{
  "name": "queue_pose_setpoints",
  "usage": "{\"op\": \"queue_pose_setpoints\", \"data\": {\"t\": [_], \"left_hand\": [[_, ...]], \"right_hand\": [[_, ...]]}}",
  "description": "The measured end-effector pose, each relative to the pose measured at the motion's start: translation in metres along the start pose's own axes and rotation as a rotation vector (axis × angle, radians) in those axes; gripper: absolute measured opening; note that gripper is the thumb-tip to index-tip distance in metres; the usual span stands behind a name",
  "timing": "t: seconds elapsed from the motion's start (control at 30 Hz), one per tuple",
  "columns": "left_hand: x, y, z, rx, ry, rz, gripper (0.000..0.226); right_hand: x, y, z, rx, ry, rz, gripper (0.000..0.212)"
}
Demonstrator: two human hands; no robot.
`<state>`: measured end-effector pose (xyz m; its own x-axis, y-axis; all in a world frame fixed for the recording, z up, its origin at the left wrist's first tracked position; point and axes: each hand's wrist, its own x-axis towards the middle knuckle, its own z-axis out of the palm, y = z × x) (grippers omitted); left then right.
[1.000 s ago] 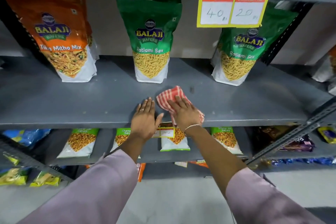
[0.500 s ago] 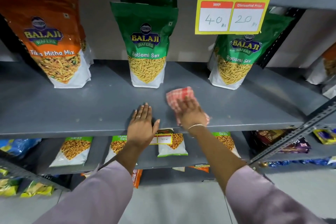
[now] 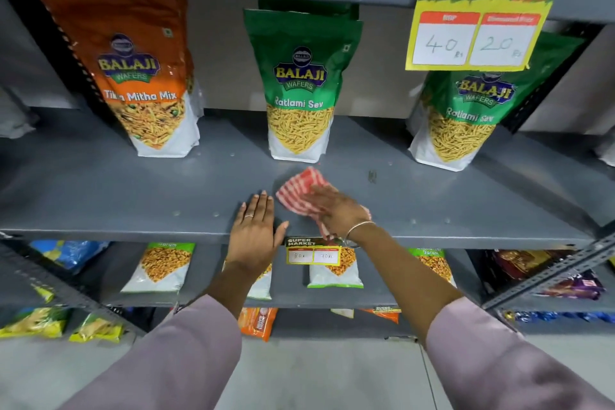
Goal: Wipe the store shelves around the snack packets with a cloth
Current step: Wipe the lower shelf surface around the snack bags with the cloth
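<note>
A red-and-white checked cloth [image 3: 300, 189] lies on the grey metal shelf [image 3: 100, 190], just in front of the middle green Ratlami Sev packet [image 3: 301, 83]. My right hand [image 3: 332, 206] presses flat on the cloth, fingers pointing left, and looks blurred. My left hand [image 3: 253, 233] rests flat on the shelf's front edge beside the cloth, holding nothing. An orange Tikha Mitha Mix packet [image 3: 139, 76] stands upright at the left and a second green packet [image 3: 466, 116] at the right.
A green and yellow price sign [image 3: 479, 13] hangs from the shelf above, over the right packet. A small price tag [image 3: 312, 251] is fixed to the front edge under my right wrist. Lower shelves hold several small snack packets [image 3: 159, 268]. A slotted metal upright [image 3: 549, 273] crosses at the lower right.
My right hand has slid the cloth a little to the left along the shelf, its fingers now pointing left. My left hand stays flat on the front edge. The camera view shifted slightly.
</note>
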<state>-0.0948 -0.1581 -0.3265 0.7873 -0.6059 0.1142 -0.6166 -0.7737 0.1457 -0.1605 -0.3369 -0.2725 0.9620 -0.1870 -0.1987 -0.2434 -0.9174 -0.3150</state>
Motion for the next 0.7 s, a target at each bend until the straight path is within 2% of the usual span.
{"op": "queue_pose_setpoints", "data": {"t": [0.1,0.17,0.23,0.33,0.4,0.5,0.57,0.63,0.7], "left_hand": [[-0.001,0.000,0.001,-0.013,0.023,0.016,0.071],[-0.001,-0.001,0.002,-0.015,0.035,0.019,0.071],[-0.002,-0.001,0.000,-0.031,0.054,0.024,0.072],[-0.002,0.001,0.000,-0.004,0.048,0.022,0.071],[-0.001,0.002,0.002,0.004,0.057,0.010,0.069],[-0.002,0.002,0.001,-0.013,0.076,0.000,0.070],[-0.002,0.001,0.000,-0.028,0.062,0.005,0.066],[-0.002,0.001,-0.001,-0.036,0.042,0.011,0.064],[-0.001,0.000,-0.001,-0.059,0.024,0.010,0.066]], "right_hand": [[-0.003,0.010,-0.011,0.191,-0.181,-0.122,0.050],[-0.007,0.032,-0.024,0.261,-0.282,-0.073,0.055],[-0.011,0.063,-0.030,0.285,-0.171,0.171,0.058],[-0.023,0.088,-0.021,-0.012,0.103,0.510,0.057],[-0.030,0.061,-0.011,-0.125,0.141,0.610,0.062],[-0.020,0.001,0.008,-0.175,0.093,0.377,0.061],[-0.012,-0.013,0.019,-0.144,0.087,0.218,0.055],[-0.012,0.000,0.018,-0.101,0.084,0.190,0.054],[-0.022,0.027,0.010,-0.068,0.106,0.297,0.054]]}}
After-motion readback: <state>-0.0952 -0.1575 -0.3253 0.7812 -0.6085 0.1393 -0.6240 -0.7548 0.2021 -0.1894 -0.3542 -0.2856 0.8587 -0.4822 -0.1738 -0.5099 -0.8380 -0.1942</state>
